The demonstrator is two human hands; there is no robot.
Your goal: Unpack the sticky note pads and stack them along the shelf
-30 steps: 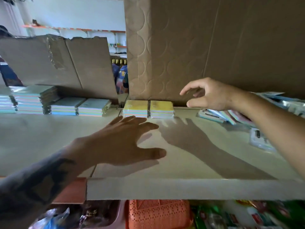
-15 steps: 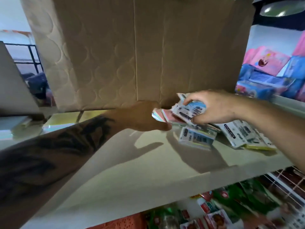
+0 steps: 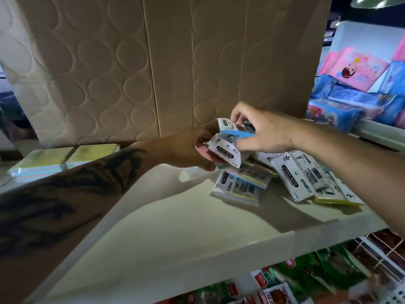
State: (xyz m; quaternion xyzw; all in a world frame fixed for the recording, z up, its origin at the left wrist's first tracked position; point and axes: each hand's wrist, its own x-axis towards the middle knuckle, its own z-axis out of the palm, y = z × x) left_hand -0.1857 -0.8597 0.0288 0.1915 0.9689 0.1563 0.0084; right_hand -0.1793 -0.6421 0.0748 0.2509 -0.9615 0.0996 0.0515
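A loose heap of wrapped sticky note packs [image 3: 291, 176] lies on the white shelf [image 3: 197, 227] at the right. My right hand [image 3: 263, 132] grips a blue-edged pack [image 3: 232, 129] lifted above the heap. Just below and left of it, my left hand [image 3: 186, 148] holds a pack labelled STICKY NOTE [image 3: 223, 153] with a pink pad under it. Unwrapped yellow pads [image 3: 65, 159] sit side by side at the shelf's back left.
A tall cardboard box [image 3: 175, 62] stands at the back of the shelf behind my hands. Pink and blue boxed goods [image 3: 355, 88] fill the shelf to the right. Packaged goods [image 3: 328, 270] hang below the shelf's front edge.
The view swung right from the stacked pads to the heap. Both hands reached the heap; my right hand picked up a pack and my left took hold of another one.
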